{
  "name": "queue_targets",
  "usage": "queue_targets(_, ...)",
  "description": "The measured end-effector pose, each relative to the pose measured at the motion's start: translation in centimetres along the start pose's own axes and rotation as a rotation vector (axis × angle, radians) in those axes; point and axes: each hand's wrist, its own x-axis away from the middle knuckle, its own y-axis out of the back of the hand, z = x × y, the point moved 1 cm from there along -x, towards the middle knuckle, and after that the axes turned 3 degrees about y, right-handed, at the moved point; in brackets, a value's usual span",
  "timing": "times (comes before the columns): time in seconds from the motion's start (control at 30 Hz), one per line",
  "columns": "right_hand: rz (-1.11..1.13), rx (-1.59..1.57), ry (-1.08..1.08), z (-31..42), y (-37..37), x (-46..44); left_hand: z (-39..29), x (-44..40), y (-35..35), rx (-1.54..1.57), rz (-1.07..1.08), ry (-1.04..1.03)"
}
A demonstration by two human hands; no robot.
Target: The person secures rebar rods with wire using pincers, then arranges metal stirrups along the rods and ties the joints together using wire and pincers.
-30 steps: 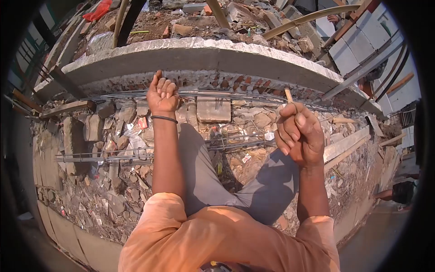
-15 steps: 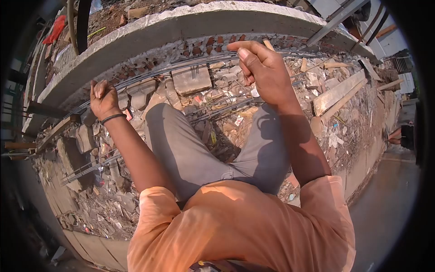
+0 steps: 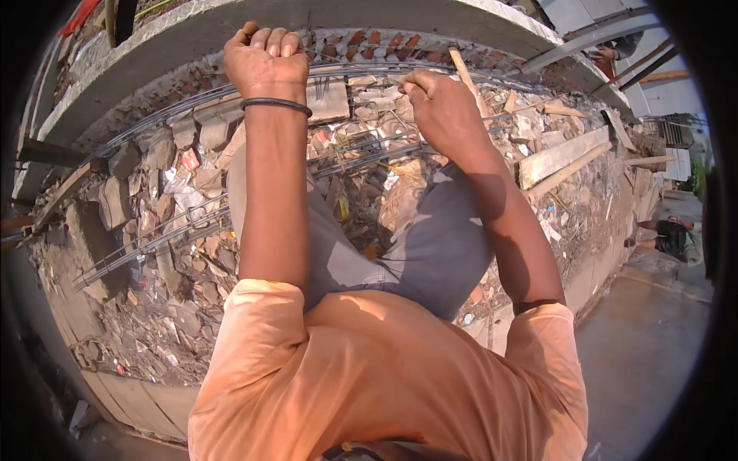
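Observation:
My left hand (image 3: 267,64) is raised in front of the low wall, palm turned up and fingers curled closed. A black band circles its wrist. Whatever lies in those fingers, if anything, is too small to make out. To its right, my right hand (image 3: 443,112) is closed in a pinch, thumb against the forefinger, its contents also unclear. Both hands are over or close to a bundle of long thin steel bars (image 3: 184,104) running along the wall. A second, lower group of tied bars (image 3: 157,241) crosses the rubble near my knees.
The curved concrete wall (image 3: 184,34) bounds the far side, with broken brick along its base. Rubble (image 3: 181,326) covers the ground. Wooden planks (image 3: 563,156) lie to the right, near a leaning metal beam (image 3: 576,42). Another person (image 3: 676,240) is at the far right.
My left hand has moved right and upward, and its palm now faces up. My right hand has drawn its extended forefinger in to the thumb. The view has shifted slightly.

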Motion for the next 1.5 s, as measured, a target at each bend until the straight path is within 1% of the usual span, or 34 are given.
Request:
queue_targets(0.07, 0.601, -0.13, -0.028, 0.3, -1.1, 0.5, 1.2, 0.1, -2.1, -0.017, -0.065, 0.102)
queue_targets(0.1, 0.705, -0.412, 0.111, 3.3, 1.7, 0.6, 1.3, 0.4, -1.7, 0.022, -0.096, 0.121)
queue_targets(0.17, 0.356, -0.851, -0.049, 3.7, 5.2, -1.1, 0.2, 1.4, -1.7, 0.015, -0.061, 0.147)
queue_targets(0.2, 0.215, -0.708, -0.068, 3.0, 5.2, -1.8, -0.2, 1.9, -1.9, 0.007, -0.044, 0.17)
queue_targets(0.23, 0.082, -0.56, -0.105, 2.2, 5.3, -2.5, -0.7, 2.3, -2.8, -0.005, 0.025, 0.171)
queue_targets(0.3, -0.065, 0.449, -0.022, -1.1, 2.6, -4.1, -1.7, 2.0, -3.6, 0.052, 0.115, 0.169)
queue_targets(0.33, 0.279, 0.309, 0.147, -0.6, 0.6, -2.9, -2.3, 1.4, -4.0, 0.085, 0.17, 0.161)
queue_targets(0.37, 0.436, -0.04, 0.101, -0.2, 1.1, -1.9, -2.7, 0.9, -3.7, 0.024, 0.102, 0.137)
queue_targets(0.43, 0.734, -0.751, -0.011, 5.0, 4.1, -0.6, -2.4, 0.9, -2.2, 0.02, 0.027, 0.143)
queue_targets(0.47, 0.495, -1.041, 0.022, 4.8, 5.0, -1.2, -2.3, 1.2, -1.6, 0.012, -0.014, 0.151)
queue_targets(0.53, -0.057, -0.668, 0.0, 1.1, 4.9, -4.2, -1.6, 2.5, -1.9, -0.031, 0.033, 0.161)
queue_targets(0.6, -0.301, -0.117, 0.074, -2.3, 2.5, -4.6, -1.3, 3.2, -3.5, -0.076, 0.085, 0.157)
queue_targets(0.63, -0.415, 0.161, 0.114, -2.5, 1.9, -4.7, -1.5, 3.0, -3.8, -0.078, 0.135, 0.17)
queue_targets(0.7, -0.081, 0.341, -0.056, -1.9, 1.3, -3.5, -3.1, 1.2, -3.6, -0.035, 0.227, 0.199)
queue_targets(0.73, 0.209, 0.306, -0.029, -1.4, 0.1, -2.5, -3.5, 0.3, -3.5, -0.016, 0.269, 0.216)
queue_targets(0.77, 0.499, 0.266, -0.001, -0.6, -1.4, -1.5, -3.4, -0.5, -3.3, -0.068, 0.259, 0.233)
queue_targets(0.8, 0.788, -0.128, 0.102, 2.0, -1.4, -0.9, -3.1, -0.7, -2.7, -0.044, 0.197, 0.238)
queue_targets(0.87, 0.534, -0.704, 0.08, 3.9, 1.5, -2.8, -2.4, -1.2, -1.0, 0.001, 0.073, 0.24)
queue_targets(0.9, 0.385, -0.988, 0.062, 4.3, 2.9, -3.5, -2.6, -1.5, 0.1, 0.026, 0.043, 0.2)
queue_targets(0.93, 0.221, -1.263, 0.041, 3.9, 3.7, -3.9, -2.4, -1.5, -0.2, -0.015, 0.087, 0.199)
queue_targets(1.0, -0.175, -0.638, -0.091, -2.9, 4.5, -6.6, -1.2, -1.3, -1.3, -0.09, 0.172, 0.203)
queue_targets(1.07, -0.236, -0.459, -0.326, -3.0, 4.9, -7.4, 0.3, -1.2, -3.0, -0.187, 0.143, 0.165)
queue_targets(1.17, 0.088, 0.447, -0.064, -7.5, 2.1, -6.5, 2.7, -2.6, -2.9, -0.221, 0.069, 0.152)
queue_targets(1.2, 0.446, 0.294, -0.156, -8.0, 0.6, -5.2, 3.6, -3.2, -2.3, -0.251, 0.064, 0.177)
queue_targets(1.23, 0.689, 0.089, -0.109, -7.8, -0.8, -3.3, 4.6, -3.6, -1.0, -0.28, 0.052, 0.2)
queue_targets(1.27, 0.972, -0.166, -0.101, -4.8, -0.1, -2.4, 5.4, -4.0, 0.5, -0.311, 0.034, 0.218)
queue_targets(1.3, 1.114, -0.641, -0.177, -4.4, 0.5, -1.8, 6.1, -4.3, 2.3, -0.281, -0.01, 0.249)
queue_targets(1.33, 0.822, -0.956, 0.01, -5.1, 0.1, -1.0, 5.9, -4.7, 3.7, -0.295, -0.047, 0.25)
queue_targets(1.4, 0.208, -1.227, -0.127, -7.9, 0.1, -1.8, 5.5, -5.4, 6.1, -0.327, -0.117, 0.247)
queue_targets(1.47, -0.201, -0.608, -0.211, -12.8, -1.5, -3.0, 5.9, -5.0, 6.5, -0.395, -0.138, 0.241)
queue_targets(1.5, -0.174, -0.208, -0.34, -14.0, -2.9, -2.9, 6.8, -4.5, 6.3, -0.43, -0.129, 0.227)
